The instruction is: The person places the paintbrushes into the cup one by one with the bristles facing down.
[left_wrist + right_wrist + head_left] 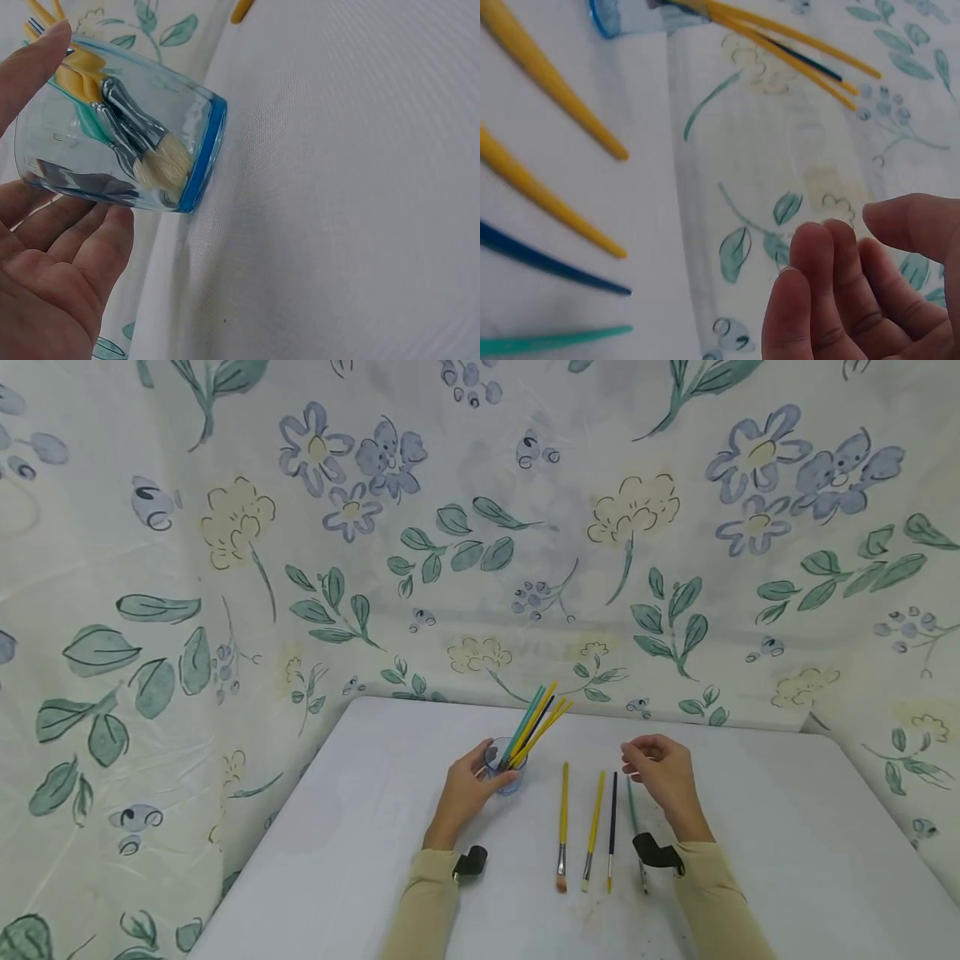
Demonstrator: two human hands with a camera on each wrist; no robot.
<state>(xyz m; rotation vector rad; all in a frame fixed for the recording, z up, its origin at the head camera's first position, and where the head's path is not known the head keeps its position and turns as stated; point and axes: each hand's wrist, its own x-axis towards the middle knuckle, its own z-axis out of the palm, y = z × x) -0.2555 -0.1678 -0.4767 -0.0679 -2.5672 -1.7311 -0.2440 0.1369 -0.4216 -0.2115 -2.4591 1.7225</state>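
Observation:
My left hand (463, 795) grips a clear glass cup (205, 154) with a blue base, thumb on one side and fingers on the other. Several paintbrushes (534, 720) with yellow, teal and dark handles lean in it, bristles down. Beyond the brush row, my right hand (666, 778) hovers with loosely bent fingers; the right wrist view shows nothing between thumb and fingertips. Below it lies a teal brush (633, 810), partly covered by the wrist camera. Beside that lie a dark blue brush (612, 818), a yellow brush (596, 818) and a wider yellow brush (563, 810).
A white-covered table (337, 852) spreads beneath both hands. Behind it hangs a floral curtain (555, 568), which also runs along the left side. Faint brownish smudges (592, 914) mark the cloth near the bristles.

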